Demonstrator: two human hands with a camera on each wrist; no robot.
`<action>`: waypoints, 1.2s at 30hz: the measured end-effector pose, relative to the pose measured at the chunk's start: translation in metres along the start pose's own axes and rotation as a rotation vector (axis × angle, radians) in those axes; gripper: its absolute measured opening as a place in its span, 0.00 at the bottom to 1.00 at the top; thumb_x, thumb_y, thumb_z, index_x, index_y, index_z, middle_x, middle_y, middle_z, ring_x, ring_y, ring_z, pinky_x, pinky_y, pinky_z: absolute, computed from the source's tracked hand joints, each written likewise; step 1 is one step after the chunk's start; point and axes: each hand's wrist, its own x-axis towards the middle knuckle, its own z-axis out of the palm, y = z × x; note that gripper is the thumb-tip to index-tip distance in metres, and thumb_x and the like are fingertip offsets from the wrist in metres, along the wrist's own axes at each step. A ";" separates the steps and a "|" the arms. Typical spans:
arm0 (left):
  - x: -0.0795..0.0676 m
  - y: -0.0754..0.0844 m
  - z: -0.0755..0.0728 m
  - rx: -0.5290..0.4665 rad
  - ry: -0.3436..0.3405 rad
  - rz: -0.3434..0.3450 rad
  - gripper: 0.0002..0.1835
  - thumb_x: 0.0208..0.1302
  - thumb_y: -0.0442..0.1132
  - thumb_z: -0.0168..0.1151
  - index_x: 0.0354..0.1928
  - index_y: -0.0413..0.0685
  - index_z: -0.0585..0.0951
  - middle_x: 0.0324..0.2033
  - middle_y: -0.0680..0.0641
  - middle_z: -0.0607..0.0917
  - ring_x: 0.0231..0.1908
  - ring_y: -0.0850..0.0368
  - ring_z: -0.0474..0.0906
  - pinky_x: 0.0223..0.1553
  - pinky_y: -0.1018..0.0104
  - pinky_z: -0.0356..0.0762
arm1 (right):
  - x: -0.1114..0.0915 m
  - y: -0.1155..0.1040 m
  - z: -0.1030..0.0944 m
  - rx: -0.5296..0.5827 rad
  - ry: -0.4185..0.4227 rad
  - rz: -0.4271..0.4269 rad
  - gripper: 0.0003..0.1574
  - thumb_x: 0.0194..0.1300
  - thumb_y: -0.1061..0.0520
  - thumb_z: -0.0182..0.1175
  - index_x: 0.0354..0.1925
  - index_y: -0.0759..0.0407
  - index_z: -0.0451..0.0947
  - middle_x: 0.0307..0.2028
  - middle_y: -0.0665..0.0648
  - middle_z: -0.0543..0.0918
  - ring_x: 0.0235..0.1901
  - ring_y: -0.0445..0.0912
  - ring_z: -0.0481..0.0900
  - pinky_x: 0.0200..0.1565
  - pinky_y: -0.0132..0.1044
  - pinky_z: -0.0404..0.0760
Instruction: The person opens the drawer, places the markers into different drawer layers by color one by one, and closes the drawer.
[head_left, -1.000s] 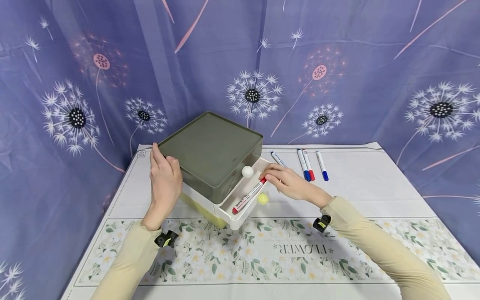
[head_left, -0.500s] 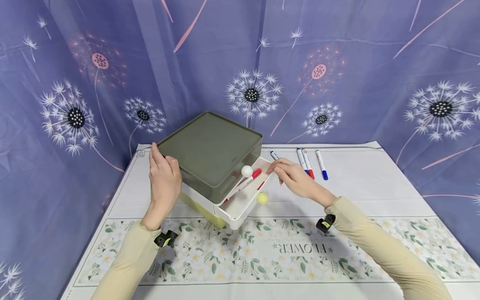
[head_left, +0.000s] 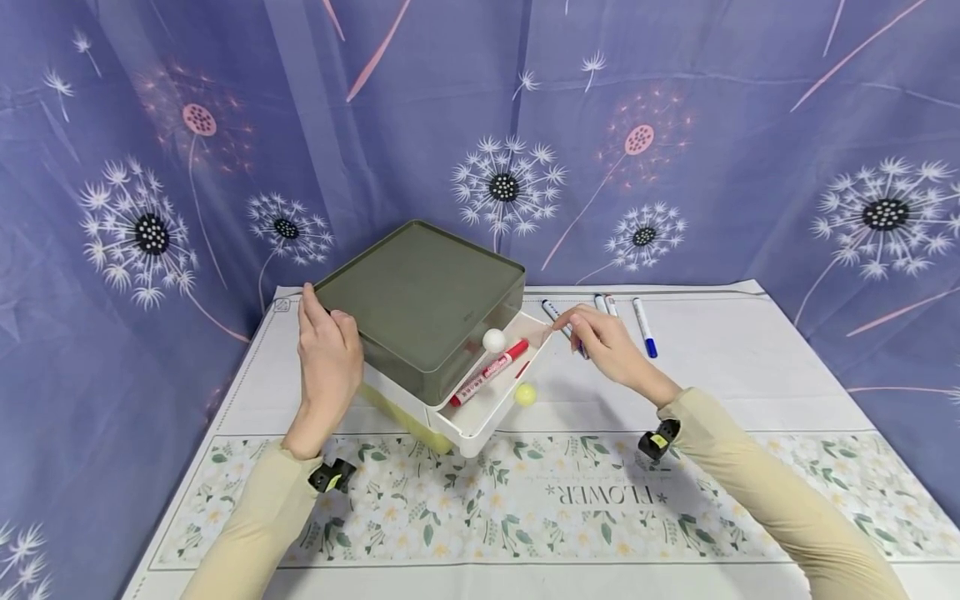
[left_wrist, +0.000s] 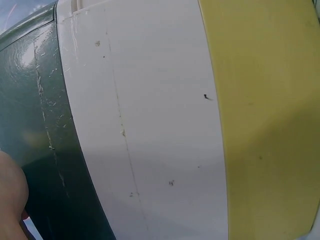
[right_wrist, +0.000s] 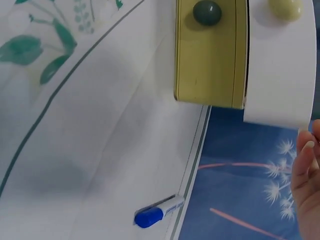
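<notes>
A three-tier drawer box has a dark green top (head_left: 423,296), with its white middle drawer (head_left: 480,421) pulled out. Inside that drawer lies a red marker (head_left: 490,372), with a small red patch by the front wall. My left hand (head_left: 330,358) rests against the box's left side, fingers straight; in the left wrist view it appears only at the edge, beside the green wall (left_wrist: 35,100). At the drawer's right front corner are the fingertips of my right hand (head_left: 607,343), with no marker between them. The right wrist view shows these fingers (right_wrist: 305,160) right at the white corner.
A white knob (head_left: 494,341) sits on the top drawer and a yellow knob (head_left: 526,394) on the white one. The yellow bottom drawer (right_wrist: 210,65) has a green knob. Several markers, including a blue-capped marker (head_left: 645,329), lie behind my right hand.
My right hand has let go of the red marker and drawn back right to the drawer's corner. The marker has shifted deeper into the drawer, then slightly back out. My left hand stays put.
</notes>
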 end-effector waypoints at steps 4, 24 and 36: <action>0.000 0.000 0.000 -0.001 0.008 0.002 0.30 0.67 0.41 0.33 0.68 0.32 0.51 0.64 0.28 0.59 0.49 0.27 0.70 0.48 0.41 0.69 | -0.003 0.021 -0.003 0.003 0.012 0.080 0.20 0.70 0.66 0.38 0.40 0.65 0.79 0.23 0.62 0.78 0.18 0.41 0.70 0.22 0.30 0.70; -0.001 -0.002 0.001 -0.004 0.003 0.001 0.30 0.67 0.41 0.32 0.68 0.33 0.51 0.64 0.29 0.59 0.51 0.28 0.69 0.51 0.41 0.68 | -0.020 0.079 -0.011 -0.268 0.115 0.486 0.14 0.61 0.65 0.47 0.34 0.61 0.81 0.29 0.61 0.85 0.22 0.41 0.75 0.24 0.29 0.69; 0.000 -0.001 0.001 -0.006 0.012 0.007 0.30 0.67 0.40 0.33 0.67 0.32 0.51 0.63 0.28 0.59 0.51 0.27 0.69 0.50 0.41 0.68 | -0.028 0.101 -0.012 -0.374 0.075 0.599 0.22 0.48 0.71 0.46 0.42 0.69 0.79 0.42 0.73 0.79 0.44 0.63 0.75 0.44 0.52 0.72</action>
